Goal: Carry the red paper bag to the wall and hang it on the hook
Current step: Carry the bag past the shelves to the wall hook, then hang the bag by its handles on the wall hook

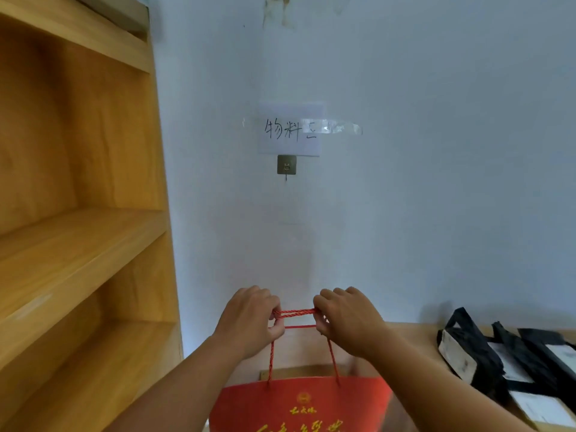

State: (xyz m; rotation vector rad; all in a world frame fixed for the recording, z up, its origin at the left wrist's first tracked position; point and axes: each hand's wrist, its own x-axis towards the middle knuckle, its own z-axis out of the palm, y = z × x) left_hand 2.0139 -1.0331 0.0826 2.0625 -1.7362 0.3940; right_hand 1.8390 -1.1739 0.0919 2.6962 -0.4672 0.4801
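I'm pinching the red paper bag's (pixel 299 403) rope handles (pixel 294 312) taut between my left hand (pixel 249 319) and right hand (pixel 346 319), well below the wall hook (pixel 286 166). If one cord is missing that small prong, the bag will probably tilt or drop.

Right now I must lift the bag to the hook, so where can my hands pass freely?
The bare wall between the rope handles and the hook is open, and so is the wall right of the hook. It is tight left, by the wooden shelf, and crowded low right with black bags.
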